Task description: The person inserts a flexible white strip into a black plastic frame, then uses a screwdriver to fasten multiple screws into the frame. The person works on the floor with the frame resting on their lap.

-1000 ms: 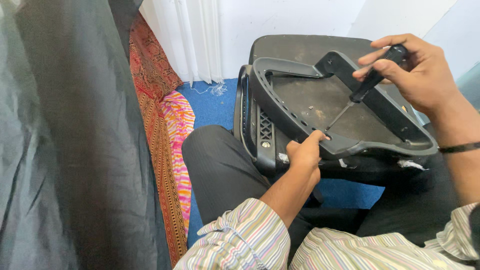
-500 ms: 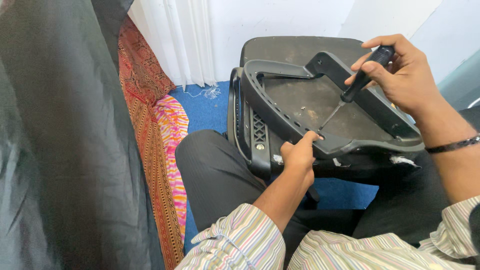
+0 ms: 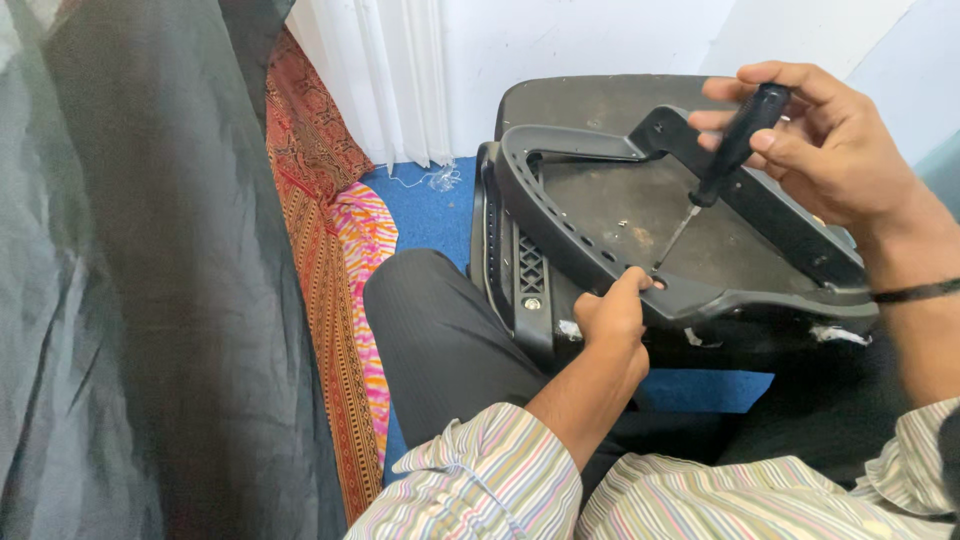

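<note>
We see a black plastic chair frame (image 3: 600,225), curved, ribbed and holed along its rim, lying on a dark seat pad (image 3: 600,105) against our lap. Our left hand (image 3: 612,318) is closed on its near rim. Our right hand (image 3: 835,150) grips a black-handled screwdriver (image 3: 722,165), tip at a rim hole. Blue floor (image 3: 430,215) lies open to the left.

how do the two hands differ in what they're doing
The right hand is raised and wraps its fingers around a black screwdriver, tip angled down into the frame. The left hand sits lower and grips the near edge of the black plastic frame, holding no tool. Both wear striped shirt sleeves; only the right wrist has a dark band.
</note>
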